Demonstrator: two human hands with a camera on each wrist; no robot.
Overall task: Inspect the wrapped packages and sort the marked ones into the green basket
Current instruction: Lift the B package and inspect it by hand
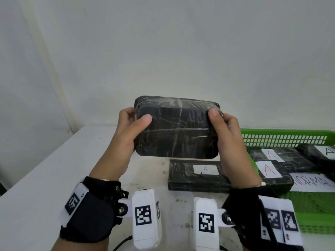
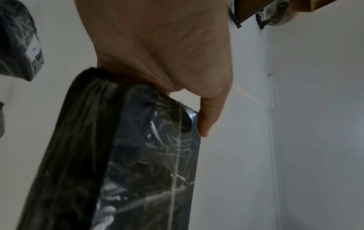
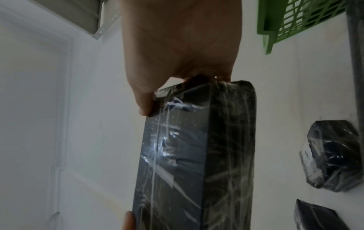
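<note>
I hold a black package (image 1: 175,127) wrapped in clear film up above the table, one hand at each end. My left hand (image 1: 130,124) grips its left end, thumb on the near face. My right hand (image 1: 224,127) grips the right end the same way. No label shows on the face toward me. In the left wrist view the package (image 2: 126,155) runs away from my palm, and in the right wrist view the package (image 3: 197,155) does likewise. The green basket (image 1: 282,138) sits at the right and holds black packages with white labels marked A (image 1: 270,169).
Below my hands another black package (image 1: 195,176) with a white label marked A lies on the white table (image 1: 45,178), beside the basket. A white sheet lettered NORMAL (image 1: 313,182) lies in the basket. More wrapped packages (image 3: 331,155) show in the right wrist view. A plain wall stands behind.
</note>
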